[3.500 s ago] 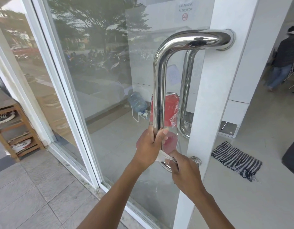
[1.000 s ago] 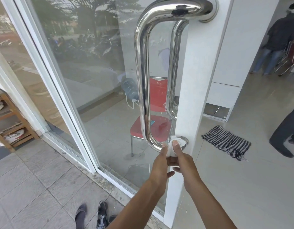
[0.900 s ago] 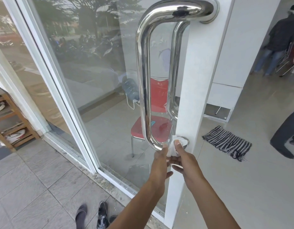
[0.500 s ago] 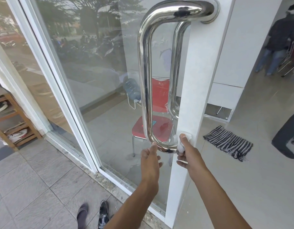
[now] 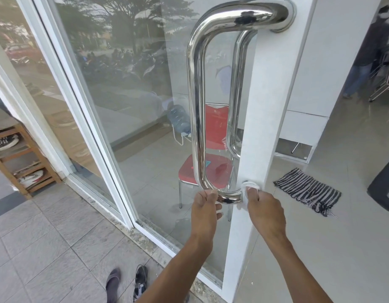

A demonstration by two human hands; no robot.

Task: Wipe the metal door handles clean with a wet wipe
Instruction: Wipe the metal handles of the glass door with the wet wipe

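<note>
Right, going left to right: shoe rack [image 5: 18,158] at the far left, glass door [image 5: 132,101], then the outer handle [image 5: 195,106] with a second handle [image 5: 236,95] behind the glass. Left hand [image 5: 205,212] grips the outer handle's lower bend, fingers curled round the tube. Right hand [image 5: 263,212] holds the wipe [image 5: 247,191] bunched against the lower mount, where the tube meets the white door frame [image 5: 274,106]; fingers are curled, pinching the wipe, thumb on top.

My read on the risks:
- Wipe is a small wad. It could slip out of the pinch at the mount and leave that ring part-wiped.
- Door can swing. If the left grip loosens, pushing at the mount would move the door, not scrub it.
- Inner handle sits behind the glass, so it's easy to skip.
- Polished steel will probably show streaks if the wipe dries.

Counts: two handles, one wipe, two hands, one red chair [image 5: 211,167] inside, one striped mat [image 5: 307,191] on the floor at right, two shoes [image 5: 127,283] at the bottom edge.
</note>
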